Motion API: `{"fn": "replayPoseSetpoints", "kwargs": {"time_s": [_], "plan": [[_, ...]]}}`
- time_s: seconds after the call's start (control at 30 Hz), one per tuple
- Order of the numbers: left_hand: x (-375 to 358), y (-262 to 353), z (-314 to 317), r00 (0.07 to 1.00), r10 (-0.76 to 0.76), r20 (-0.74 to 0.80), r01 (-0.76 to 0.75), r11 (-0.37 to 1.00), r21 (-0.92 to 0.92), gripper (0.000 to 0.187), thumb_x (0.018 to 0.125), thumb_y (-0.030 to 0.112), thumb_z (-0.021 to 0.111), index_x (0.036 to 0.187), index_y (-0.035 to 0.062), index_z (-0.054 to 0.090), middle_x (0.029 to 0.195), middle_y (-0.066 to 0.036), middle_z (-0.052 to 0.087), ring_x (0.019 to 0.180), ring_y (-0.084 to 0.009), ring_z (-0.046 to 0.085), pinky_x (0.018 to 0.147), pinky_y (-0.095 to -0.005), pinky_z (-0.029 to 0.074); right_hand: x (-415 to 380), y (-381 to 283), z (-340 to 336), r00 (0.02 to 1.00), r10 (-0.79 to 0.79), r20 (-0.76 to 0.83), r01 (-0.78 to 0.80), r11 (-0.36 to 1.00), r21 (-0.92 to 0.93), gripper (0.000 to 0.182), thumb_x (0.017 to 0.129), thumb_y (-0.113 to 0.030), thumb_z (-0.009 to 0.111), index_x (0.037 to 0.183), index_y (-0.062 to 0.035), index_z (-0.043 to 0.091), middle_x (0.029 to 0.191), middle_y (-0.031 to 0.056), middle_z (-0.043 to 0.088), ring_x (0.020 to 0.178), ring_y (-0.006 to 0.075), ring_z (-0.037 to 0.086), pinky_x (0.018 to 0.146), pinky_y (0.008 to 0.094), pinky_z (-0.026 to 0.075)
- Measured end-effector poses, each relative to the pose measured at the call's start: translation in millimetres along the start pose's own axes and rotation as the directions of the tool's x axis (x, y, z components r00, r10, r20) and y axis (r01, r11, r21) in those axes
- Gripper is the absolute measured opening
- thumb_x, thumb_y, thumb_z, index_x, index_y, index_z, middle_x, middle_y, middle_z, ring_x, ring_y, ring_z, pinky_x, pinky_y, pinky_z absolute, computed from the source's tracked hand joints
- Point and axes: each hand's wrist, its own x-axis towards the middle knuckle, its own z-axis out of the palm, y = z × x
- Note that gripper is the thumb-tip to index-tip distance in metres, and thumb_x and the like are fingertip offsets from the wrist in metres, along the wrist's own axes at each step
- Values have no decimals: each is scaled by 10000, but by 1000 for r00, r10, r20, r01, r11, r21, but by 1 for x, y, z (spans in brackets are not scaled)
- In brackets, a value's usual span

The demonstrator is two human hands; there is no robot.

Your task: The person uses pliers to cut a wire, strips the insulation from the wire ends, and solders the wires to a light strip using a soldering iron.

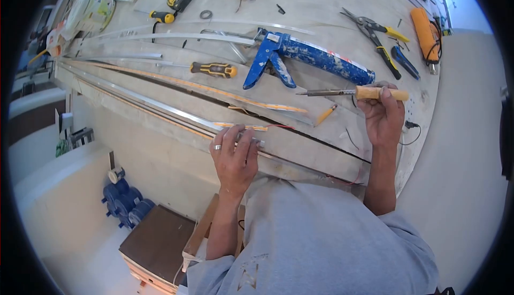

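In my right hand (pixel 383 115) is a soldering iron (pixel 369 92), held by its wooden handle with the thin metal tip pointing left. My left hand (pixel 235 158) is at the near edge of the table, its fingers bent over the end of a long aluminium channel (pixel 176 112). Just above those fingers lies an orange-yellow LED strip end (pixel 243 127), from which a red wire runs right. A second LED strip (pixel 214 89) stretches along the table behind it. What the left fingertips press on is partly hidden.
A blue caulking gun (pixel 326 59) lies beyond the iron's tip. Around it are a yellow-black screwdriver (pixel 214 69), an orange pencil-like stick (pixel 325 115), tin snips (pixel 375 35), a utility knife (pixel 405 62) and an orange tool (pixel 426 35). A dark gap (pixel 225 102) crosses the table.
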Motion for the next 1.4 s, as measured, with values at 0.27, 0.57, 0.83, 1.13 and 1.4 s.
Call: {"fn": "replayPoseSetpoints", "kwargs": {"time_s": [0.27, 0.57, 0.83, 1.13, 1.4], "plan": [[-14, 57, 20, 995, -3, 98, -1, 999, 37, 536, 761, 218, 836, 1240, 74, 643, 1064, -73, 591, 1015, -283, 561, 913, -450, 413, 18, -1, -2, 998, 58, 29, -55, 992, -112, 232, 1004, -127, 547, 1138, 62, 562, 1039, 228, 668, 927, 300, 715, 754, 384, 668], [-7, 52, 9, 957, -194, 214, 172, 978, 114, 634, 791, 302, 813, 1348, 81, 607, 1008, -75, 572, 967, -260, 536, 889, -444, 397, 18, 7, -11, 997, 72, 3, -71, 993, -94, 283, 1014, -164, 546, 1157, 78, 516, 1092, 250, 644, 979, 290, 694, 782, 377, 664], [15, 0, 1, 988, -123, 89, 110, 985, 135, 329, 778, 139, 772, 1098, 123, 699, 1069, -26, 614, 1116, -266, 549, 964, -438, 374, 18, -2, -13, 999, 53, 9, -53, 995, -89, 314, 1021, -207, 551, 1170, 68, 515, 1098, 231, 639, 969, 245, 669, 806, 367, 658], [16, 1, -6, 984, -98, 147, 80, 989, 126, 285, 758, 158, 796, 1023, 144, 693, 1076, -18, 604, 1104, -257, 549, 957, -440, 343, 13, 1, -18, 997, 58, 44, -56, 997, -61, 310, 1019, -205, 561, 1178, 59, 522, 1095, 218, 638, 955, 229, 663, 809, 368, 659], [6, 62, 34, 991, -131, 31, 127, 986, 109, 410, 746, 228, 803, 1145, 204, 710, 1000, 6, 549, 1041, -188, 537, 918, -446, 234, 10, -2, -19, 998, 45, 36, -43, 998, -41, 300, 1014, -188, 567, 1172, 62, 523, 1078, 219, 635, 937, 221, 653, 802, 371, 662]]}}
